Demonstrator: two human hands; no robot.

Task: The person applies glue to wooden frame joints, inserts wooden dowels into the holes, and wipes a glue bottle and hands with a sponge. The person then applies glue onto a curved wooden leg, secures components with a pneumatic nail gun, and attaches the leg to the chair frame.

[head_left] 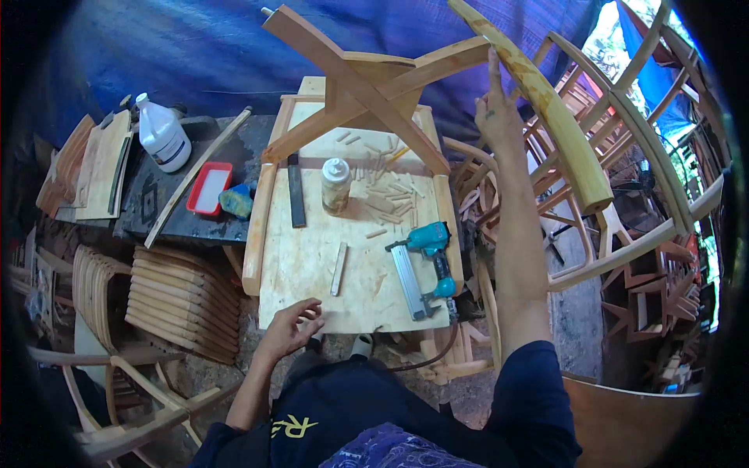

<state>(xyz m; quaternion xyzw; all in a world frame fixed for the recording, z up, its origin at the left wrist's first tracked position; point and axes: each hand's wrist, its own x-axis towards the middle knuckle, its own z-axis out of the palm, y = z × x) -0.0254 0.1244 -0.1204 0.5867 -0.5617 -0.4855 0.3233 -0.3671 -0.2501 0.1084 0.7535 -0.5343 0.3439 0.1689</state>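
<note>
My right hand (499, 117) is raised at the upper right, against a curved wooden rail (550, 101). Its index finger stretches up beside the spot where the rail meets an arm of a wooden X-shaped frame (374, 97); the other fingers are partly hidden and seem to grip the rail. A dowel end (267, 11) sticks out of the frame's upper left arm. Low over the worktable's (359, 312) near edge, my left hand (292, 327) is empty, with loosely bent fingers apart. Nearest to it lies a small flat bar (339, 269).
On the worktable are a glue bottle (335, 187), loose dowels (386, 203), a dark bar (296, 191), a pencil (398, 155) and a teal nail gun (425, 265) with a hose. A white jug (162, 134) and red tray (209, 189) stand left. Chair frames (624, 117) crowd the right.
</note>
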